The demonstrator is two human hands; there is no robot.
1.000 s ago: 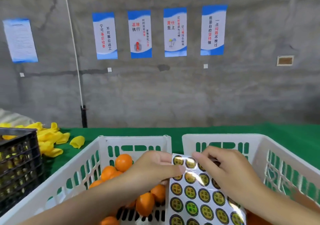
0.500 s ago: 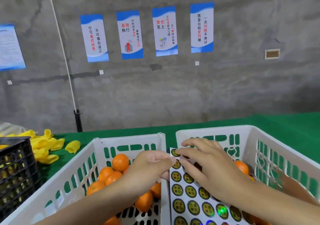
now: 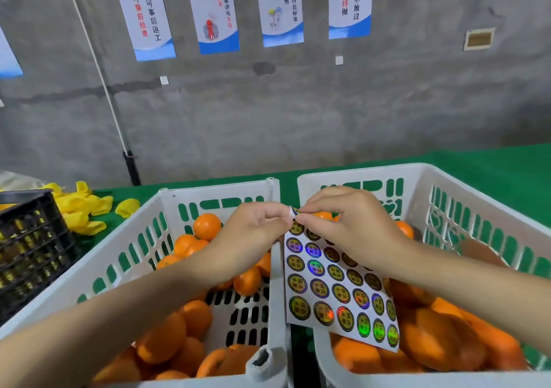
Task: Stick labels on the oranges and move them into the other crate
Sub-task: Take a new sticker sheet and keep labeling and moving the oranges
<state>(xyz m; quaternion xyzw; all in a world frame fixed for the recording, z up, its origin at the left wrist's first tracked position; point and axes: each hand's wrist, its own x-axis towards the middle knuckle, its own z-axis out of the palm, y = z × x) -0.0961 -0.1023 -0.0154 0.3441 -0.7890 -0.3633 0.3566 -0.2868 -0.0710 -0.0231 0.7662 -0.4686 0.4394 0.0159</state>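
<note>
Head view showed the label sheet (image 3: 334, 286) hanging over the right crate (image 3: 357, 171), just beside the left crate (image 3: 217, 190), its top corner pinched by the left hand (image 3: 250, 232) and right hand (image 3: 351, 223) together; oranges (image 3: 206, 226) lay in both crates on the green desk (image 3: 492, 163).

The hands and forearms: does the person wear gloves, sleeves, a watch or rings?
No. The left hand and right hand are bare: no gloves, no rings. Both forearms are uncovered up to the picture's edge; no sleeve, watch or bracelet shows.
</note>
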